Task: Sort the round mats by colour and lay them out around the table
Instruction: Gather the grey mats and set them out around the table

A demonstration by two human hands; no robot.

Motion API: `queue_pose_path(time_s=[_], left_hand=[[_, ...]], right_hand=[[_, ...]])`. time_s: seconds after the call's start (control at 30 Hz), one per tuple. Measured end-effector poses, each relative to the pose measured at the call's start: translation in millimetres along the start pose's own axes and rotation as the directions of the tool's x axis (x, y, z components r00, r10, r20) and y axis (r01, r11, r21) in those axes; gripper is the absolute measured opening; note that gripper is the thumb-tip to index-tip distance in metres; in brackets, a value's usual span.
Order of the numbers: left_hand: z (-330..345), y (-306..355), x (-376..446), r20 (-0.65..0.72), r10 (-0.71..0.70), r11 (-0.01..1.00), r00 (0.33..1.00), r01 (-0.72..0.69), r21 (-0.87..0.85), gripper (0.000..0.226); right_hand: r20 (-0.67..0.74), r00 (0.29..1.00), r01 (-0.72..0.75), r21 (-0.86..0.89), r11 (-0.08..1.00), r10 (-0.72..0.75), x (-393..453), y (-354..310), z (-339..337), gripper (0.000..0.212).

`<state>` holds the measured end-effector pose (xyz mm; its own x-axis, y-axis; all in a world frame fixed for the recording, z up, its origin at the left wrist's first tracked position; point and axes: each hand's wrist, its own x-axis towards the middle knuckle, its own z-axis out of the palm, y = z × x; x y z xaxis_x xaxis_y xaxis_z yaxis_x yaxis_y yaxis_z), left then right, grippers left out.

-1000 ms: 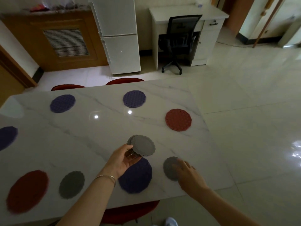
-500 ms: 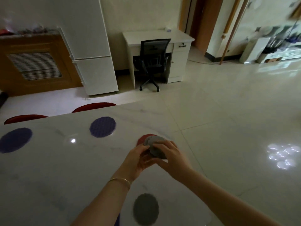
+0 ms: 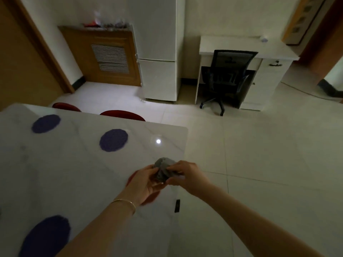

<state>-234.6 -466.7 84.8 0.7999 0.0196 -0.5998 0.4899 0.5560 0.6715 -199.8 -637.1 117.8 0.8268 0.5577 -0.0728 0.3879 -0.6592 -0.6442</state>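
Above the right-hand edge of the tabletop (image 3: 78,173), both hands hold the grey mats (image 3: 164,169) together, lifted clear of the marble. The left hand (image 3: 144,184) cups them from below with curled fingers; the right hand (image 3: 185,175) pinches them from the side. Half a second ago the grip was the same, but the view has swung left, so the grey mat lying near the front edge is now out of sight. A red mat (image 3: 130,179) peeks out under the left hand. Three purple mats show: one at the far left (image 3: 46,123), one further in (image 3: 113,140), one at the near left (image 3: 46,236). A gold bracelet (image 3: 124,203) circles the left wrist.
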Motion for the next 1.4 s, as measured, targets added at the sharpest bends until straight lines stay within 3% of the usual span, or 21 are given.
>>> queue_pose_path(time_s=[0.13,0.33,0.63,0.73,0.93,1.1,1.23,1.4], left_hand=[[13,-3,-9,-0.160,0.060,0.996,0.985,-0.070,-0.063,0.022],[9,8,-16,-0.294,0.116,0.975,0.949,-0.165,-0.149,0.021],[-40,39,33,-0.410,0.129,0.928,0.903,-0.256,-0.270,0.017],[-51,57,56,-0.456,0.126,0.901,0.881,-0.294,-0.319,0.018],[-70,74,64,-0.567,0.106,0.858,0.817,-0.364,-0.362,0.018],[-85,68,56,-0.705,0.046,0.779,0.707,-0.468,-0.418,0.015],[-73,51,51,-0.792,-0.002,0.700,0.611,-0.565,-0.438,0.016],[-35,21,42,-0.867,-0.069,0.580,0.494,-0.687,-0.438,0.028]], right_hand=[[0.032,0.993,0.111,-0.018,0.994,-0.110,7,12,-20,0.016],[0.028,0.984,0.177,-0.105,0.979,-0.175,38,13,-25,0.013],[0.057,0.988,0.151,-0.184,0.971,-0.143,127,36,-23,0.017],[0.124,0.985,0.148,-0.279,0.949,-0.117,167,51,-28,0.020],[0.247,0.936,0.333,-0.392,0.858,-0.251,227,53,-7,0.021],[0.358,0.821,0.563,-0.375,0.737,-0.445,260,51,22,0.024],[0.499,0.613,0.776,-0.235,0.585,-0.612,280,69,37,0.032],[0.725,0.406,0.886,-0.163,0.434,-0.556,292,99,47,0.036]])
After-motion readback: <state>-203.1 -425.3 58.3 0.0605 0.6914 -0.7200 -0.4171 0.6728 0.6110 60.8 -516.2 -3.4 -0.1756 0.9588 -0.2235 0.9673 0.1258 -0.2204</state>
